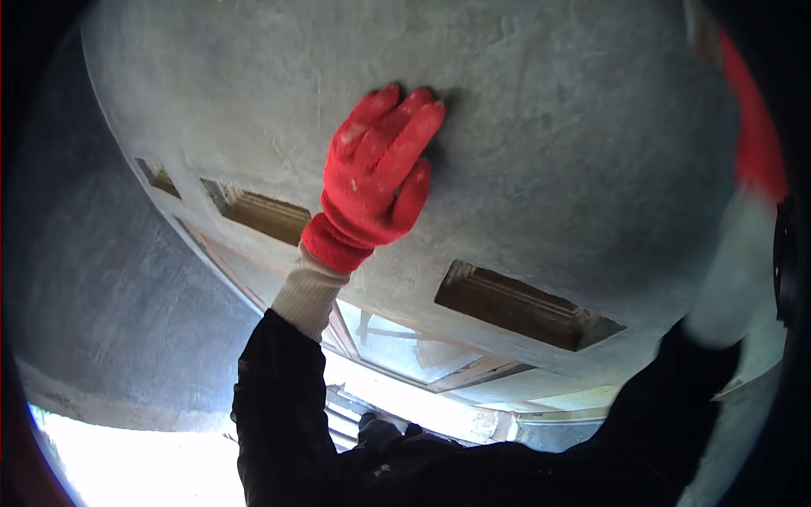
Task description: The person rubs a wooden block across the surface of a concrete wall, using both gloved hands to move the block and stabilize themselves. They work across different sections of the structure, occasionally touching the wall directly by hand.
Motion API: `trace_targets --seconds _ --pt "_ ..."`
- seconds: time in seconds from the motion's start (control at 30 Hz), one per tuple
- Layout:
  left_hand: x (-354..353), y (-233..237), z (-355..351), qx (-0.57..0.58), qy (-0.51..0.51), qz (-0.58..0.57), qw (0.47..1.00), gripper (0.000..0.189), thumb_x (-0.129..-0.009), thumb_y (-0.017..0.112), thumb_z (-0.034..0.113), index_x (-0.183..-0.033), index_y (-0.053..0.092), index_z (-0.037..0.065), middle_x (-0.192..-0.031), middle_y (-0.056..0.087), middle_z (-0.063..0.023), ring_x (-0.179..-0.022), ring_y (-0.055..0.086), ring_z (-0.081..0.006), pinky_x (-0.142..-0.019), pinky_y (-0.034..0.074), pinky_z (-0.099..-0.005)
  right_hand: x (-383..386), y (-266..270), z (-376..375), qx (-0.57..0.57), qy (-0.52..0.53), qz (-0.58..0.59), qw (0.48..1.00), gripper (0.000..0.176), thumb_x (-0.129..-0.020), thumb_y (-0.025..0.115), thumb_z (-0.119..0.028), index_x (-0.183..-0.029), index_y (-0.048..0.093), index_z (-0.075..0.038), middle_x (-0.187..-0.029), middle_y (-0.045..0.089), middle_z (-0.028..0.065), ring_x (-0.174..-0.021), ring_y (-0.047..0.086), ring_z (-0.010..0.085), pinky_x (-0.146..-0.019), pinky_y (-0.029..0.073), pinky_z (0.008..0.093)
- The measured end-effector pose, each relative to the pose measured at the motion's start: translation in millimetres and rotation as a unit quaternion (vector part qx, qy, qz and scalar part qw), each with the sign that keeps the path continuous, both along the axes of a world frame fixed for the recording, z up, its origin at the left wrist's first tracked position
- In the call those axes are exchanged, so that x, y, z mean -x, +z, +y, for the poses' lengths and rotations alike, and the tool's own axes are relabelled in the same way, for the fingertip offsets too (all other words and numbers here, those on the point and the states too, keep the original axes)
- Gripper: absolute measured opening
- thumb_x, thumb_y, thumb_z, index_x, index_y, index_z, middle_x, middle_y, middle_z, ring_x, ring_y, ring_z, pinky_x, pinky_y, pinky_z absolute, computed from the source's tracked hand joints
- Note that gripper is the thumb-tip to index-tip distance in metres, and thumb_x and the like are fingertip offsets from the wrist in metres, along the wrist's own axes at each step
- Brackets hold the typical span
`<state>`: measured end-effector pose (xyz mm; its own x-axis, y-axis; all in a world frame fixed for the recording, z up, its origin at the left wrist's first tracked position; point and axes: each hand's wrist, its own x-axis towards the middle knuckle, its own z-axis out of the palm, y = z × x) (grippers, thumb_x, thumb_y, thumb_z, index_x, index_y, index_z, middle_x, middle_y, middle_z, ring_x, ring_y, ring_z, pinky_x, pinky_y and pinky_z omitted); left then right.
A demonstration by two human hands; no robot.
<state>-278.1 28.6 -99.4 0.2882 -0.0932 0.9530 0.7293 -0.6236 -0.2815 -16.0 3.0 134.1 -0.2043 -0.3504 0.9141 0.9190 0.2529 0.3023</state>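
My left hand (378, 165), in a red coated glove with a pale knit cuff, rests on the grey plastered wall (549, 144). Its fingers are extended and slightly bent, their tips touching the surface, and the thumb stands apart. Nothing shows in that hand. High at the right edge is my right hand (754, 127), also red-gloved, blurred and partly cut off. Beside its far end shows a pale, brownish object (699, 32) with a straight edge, seemingly in its grip; its kind cannot be made out.
Rectangular recesses open in the plaster: one (524, 308) below right of my left hand, another (262, 213) to its left, and a small one (157, 177) farther left. A framed glass pane (410, 342) lies lower down. A darker grey surface (127, 279) stands at the left.
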Motion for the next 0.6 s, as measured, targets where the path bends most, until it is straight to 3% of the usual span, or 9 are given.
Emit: trace_targets --seconds 0.13,0.23,0.3,0.33,0.37,0.4,0.43,0.5,0.6 --pt "1 -7 2 0.029 -0.015 -0.004 0.999 0.051 -0.079 0.055 0.012 -0.128 0.058 -0.001 -0.127 0.059 -0.0172 -0.123 0.05 -0.0375 -0.105 0.041 -0.0477 16 99 -1 0.02 -0.104 0.002 0.994 0.058 -0.089 0.06 -0.032 -0.137 0.048 -0.002 -0.138 0.051 0.0209 -0.125 0.048 0.0409 -0.105 0.039 0.0467" --pt "6 -10 9 0.011 -0.047 0.001 0.999 0.048 -0.081 0.055 0.015 -0.126 0.059 -0.001 -0.128 0.059 -0.0176 -0.123 0.05 -0.038 -0.105 0.041 -0.0488 20 102 -12 0.009 -0.152 0.009 0.988 0.057 -0.091 0.06 -0.03 -0.138 0.047 -0.001 -0.137 0.052 0.021 -0.125 0.049 0.0403 -0.105 0.039 0.0483" --pt "8 -10 9 0.008 -0.075 -0.008 0.997 0.046 -0.081 0.054 0.017 -0.124 0.059 0.0 -0.127 0.059 -0.018 -0.121 0.051 -0.0393 -0.103 0.042 -0.0502 12 57 -16 -0.044 -0.23 -0.054 0.971 0.057 -0.093 0.061 -0.028 -0.139 0.046 0.0 -0.136 0.052 0.0211 -0.124 0.05 0.0399 -0.104 0.039 0.0493" --pt "12 -11 8 -0.01 -0.087 -0.005 0.996 0.046 -0.081 0.054 0.017 -0.124 0.059 0.0 -0.127 0.059 -0.018 -0.121 0.051 -0.0393 -0.103 0.042 -0.0502 9 5 -18 -0.091 -0.296 -0.097 0.946 0.056 -0.093 0.061 -0.027 -0.14 0.046 0.0 -0.136 0.053 0.0212 -0.124 0.051 0.0397 -0.104 0.039 0.0499" --pt "18 -12 7 -0.013 -0.095 -0.02 0.995 0.045 -0.081 0.054 0.017 -0.122 0.059 0.0 -0.125 0.06 -0.018 -0.121 0.051 -0.0399 -0.103 0.042 -0.0509 18 -47 -31 -0.012 -0.173 -0.073 0.982 0.056 -0.094 0.057 -0.024 -0.141 0.042 0.003 -0.139 0.05 0.023 -0.128 0.048 0.0409 -0.109 0.034 0.0535" --pt "23 -13 9 -0.013 -0.102 -0.036 0.994 0.044 -0.081 0.054 0.018 -0.121 0.06 0.001 -0.124 0.06 -0.0179 -0.12 0.051 -0.0404 -0.103 0.042 -0.0516 24 -110 -47 0.118 -0.178 -0.033 0.976 0.058 -0.094 0.053 -0.026 -0.143 0.039 0.002 -0.141 0.047 0.025 -0.132 0.042 0.0453 -0.11 0.03 0.0603" --pt "29 -13 12 -0.03 -0.108 -0.036 0.993 0.044 -0.081 0.054 0.018 -0.121 0.06 0.001 -0.124 0.06 -0.0179 -0.12 0.051 -0.0404 -0.103 0.042 -0.0516 19 -183 -44 0.175 -0.177 -0.008 0.968 0.066 -0.089 0.054 -0.04 -0.142 0.042 -0.001 -0.144 0.04 0.0294 -0.126 0.036 0.0605 -0.103 0.033 0.0664" --pt "38 -13 17 -0.026 -0.105 -0.049 0.993 0.043 -0.081 0.054 0.018 -0.119 0.061 0.001 -0.123 0.06 -0.0182 -0.119 0.051 -0.0407 -0.103 0.041 -0.0524 18 -291 -47 0.182 -0.157 -0.041 0.97 0.072 -0.089 0.053 -0.046 -0.144 0.037 -0.003 -0.147 0.033 0.0293 -0.124 0.034 0.0637 -0.096 0.032 0.0742" --pt "39 -8 18 -0.016 -0.105 -0.04 0.994 0.042 -0.08 0.055 0.021 -0.118 0.062 0.003 -0.124 0.06 -0.0163 -0.122 0.05 -0.0382 -0.103 0.042 -0.0523 37 -269 -52 0.203 -0.148 -0.002 0.968 0.071 -0.089 0.053 -0.044 -0.144 0.038 -0.003 -0.148 0.032 0.0288 -0.125 0.034 0.0632 -0.098 0.032 0.0725"
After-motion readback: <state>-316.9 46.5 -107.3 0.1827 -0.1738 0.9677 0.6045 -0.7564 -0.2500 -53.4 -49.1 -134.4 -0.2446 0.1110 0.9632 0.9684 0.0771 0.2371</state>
